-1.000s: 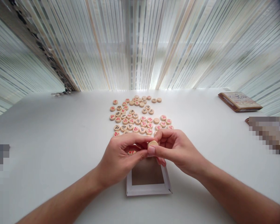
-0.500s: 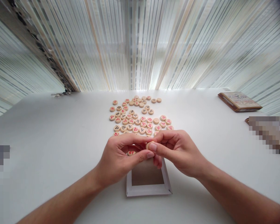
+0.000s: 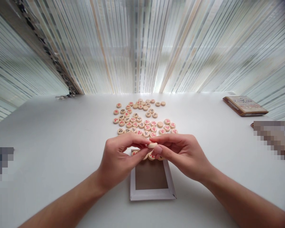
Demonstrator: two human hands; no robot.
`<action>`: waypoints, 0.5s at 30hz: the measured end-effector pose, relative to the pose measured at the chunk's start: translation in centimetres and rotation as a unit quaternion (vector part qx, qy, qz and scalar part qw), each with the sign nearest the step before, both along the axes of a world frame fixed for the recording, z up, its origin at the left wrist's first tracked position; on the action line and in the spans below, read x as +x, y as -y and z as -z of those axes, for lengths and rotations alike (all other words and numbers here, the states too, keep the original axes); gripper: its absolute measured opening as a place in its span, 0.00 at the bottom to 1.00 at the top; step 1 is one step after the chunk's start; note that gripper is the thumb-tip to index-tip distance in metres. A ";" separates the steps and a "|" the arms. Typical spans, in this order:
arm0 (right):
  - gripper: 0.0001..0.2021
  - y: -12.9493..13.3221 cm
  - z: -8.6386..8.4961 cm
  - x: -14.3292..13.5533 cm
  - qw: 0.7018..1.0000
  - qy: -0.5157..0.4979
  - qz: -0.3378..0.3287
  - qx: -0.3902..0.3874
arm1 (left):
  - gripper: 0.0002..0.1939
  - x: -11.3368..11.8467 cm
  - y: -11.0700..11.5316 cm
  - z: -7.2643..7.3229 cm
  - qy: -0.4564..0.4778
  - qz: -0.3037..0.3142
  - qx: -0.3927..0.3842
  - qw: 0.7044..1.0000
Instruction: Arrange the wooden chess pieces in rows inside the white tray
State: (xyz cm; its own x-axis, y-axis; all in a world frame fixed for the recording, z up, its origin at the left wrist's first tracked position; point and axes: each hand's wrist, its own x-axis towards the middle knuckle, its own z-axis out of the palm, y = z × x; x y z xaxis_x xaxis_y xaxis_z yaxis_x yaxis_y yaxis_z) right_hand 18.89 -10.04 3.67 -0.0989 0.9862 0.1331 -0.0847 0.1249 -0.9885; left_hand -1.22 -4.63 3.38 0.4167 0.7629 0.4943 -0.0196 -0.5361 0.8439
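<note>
Between the fingertips of both hands is one round wooden Chinese chess piece (image 3: pixel 152 145), held above the far end of an open shallow box. My left hand (image 3: pixel 123 153) pinches it from the left, and my right hand (image 3: pixel 177 153) grips it from the right with thumb and fingers. The white-rimmed box (image 3: pixel 153 194) has a brown floor. Several pieces lie in a row at its far end, among them a red-marked piece (image 3: pixel 151 155), partly covered by my hands. Beyond my hands, many loose chess pieces (image 3: pixel 135 124) lie spread on the table, marked red or black, some blank side up.
A flat printed box (image 3: pixel 245 105) rests at the back right of the white table (image 3: pixel 49 142). Nearer on the right is a brown item (image 3: pixel 275 137), mostly pixelated. Striped curtains (image 3: pixel 142 47) hang behind the table's far edge. Another pixelated patch sits at the left edge.
The piece in my fingers has turned flatter, and its side edge now shows. My hands have opened a little underneath, revealing more of the row in the box. The view has shifted slightly.
</note>
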 end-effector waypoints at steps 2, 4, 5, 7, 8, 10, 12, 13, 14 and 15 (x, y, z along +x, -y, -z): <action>0.12 0.0 0.2 0.1 1.000 0.010 0.007 0.010 | 0.08 -0.2 -0.2 -0.1 -0.022 -0.008 0.092 0.996; 0.12 0.0 0.2 0.2 0.999 0.027 0.014 0.019 | 0.09 -0.3 -0.3 -0.2 -0.043 -0.013 0.157 0.986; 0.12 0.0 0.2 0.3 0.999 0.035 0.015 0.021 | 0.08 -0.3 -0.4 -0.2 -0.049 -0.014 0.179 0.983; 0.12 -0.1 0.2 0.4 0.999 0.047 0.009 0.018 | 0.08 -0.3 -0.4 -0.2 -0.058 -0.014 0.198 0.978; 0.13 -0.1 0.2 0.5 0.999 0.051 0.008 0.017 | 0.08 -0.3 -0.4 -0.2 -0.062 -0.013 0.198 0.978; 0.13 -0.1 0.3 0.7 0.997 0.066 0.020 0.024 | 0.10 -0.3 -0.4 -0.1 -0.069 -0.020 0.183 0.980; 0.12 0.0 0.4 0.7 0.992 0.105 0.045 0.057 | 0.12 -0.4 -0.7 0.1 -0.074 -0.044 0.147 0.985; 0.11 0.1 0.4 0.6 0.985 0.139 0.056 0.083 | 0.12 -0.5 -0.9 0.3 -0.073 -0.059 0.119 0.988; 0.09 0.3 0.3 0.4 0.975 0.179 0.065 0.115 | 0.12 -0.6 -1.1 0.4 -0.069 -0.073 0.086 0.991; 0.08 0.5 0.3 0.2 0.961 0.223 0.071 0.151 | 0.10 -0.6 -1.4 0.6 -0.062 -0.083 0.048 0.993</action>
State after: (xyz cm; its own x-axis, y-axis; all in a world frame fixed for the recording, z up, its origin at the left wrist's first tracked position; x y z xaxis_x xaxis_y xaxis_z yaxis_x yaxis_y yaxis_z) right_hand 19.10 -10.51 3.40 -0.0805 0.9170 0.3906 0.3767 0.3909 -0.8398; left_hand -1.85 -3.24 2.79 0.3514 0.7777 0.5211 0.1765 -0.6017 0.7790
